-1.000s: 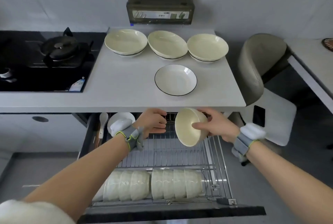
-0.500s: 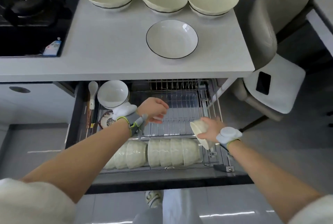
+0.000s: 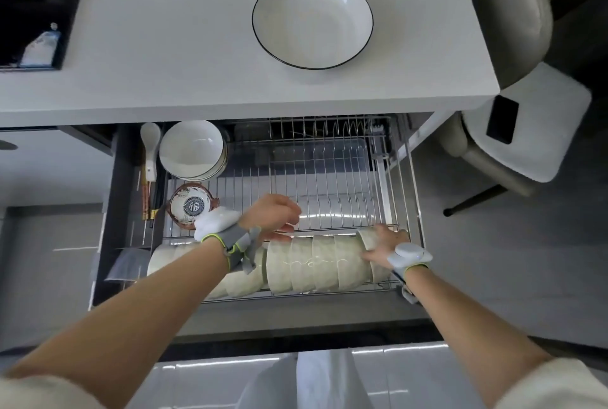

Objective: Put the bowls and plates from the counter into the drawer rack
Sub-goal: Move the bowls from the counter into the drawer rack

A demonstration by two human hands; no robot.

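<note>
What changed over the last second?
The right hand lowered the cream bowl from the counter edge to the right end of the bowl row in the drawer rack, still gripping it. The left hand stays above the rack, empty; the plate is unmoved.

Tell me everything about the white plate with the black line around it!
The plate is round, white and shiny, like glazed china, with a thin dark line round its rim and a shallow dip inside. It is empty and lies flat, right way up, on the pale counter. Only the counter touches it.
</note>
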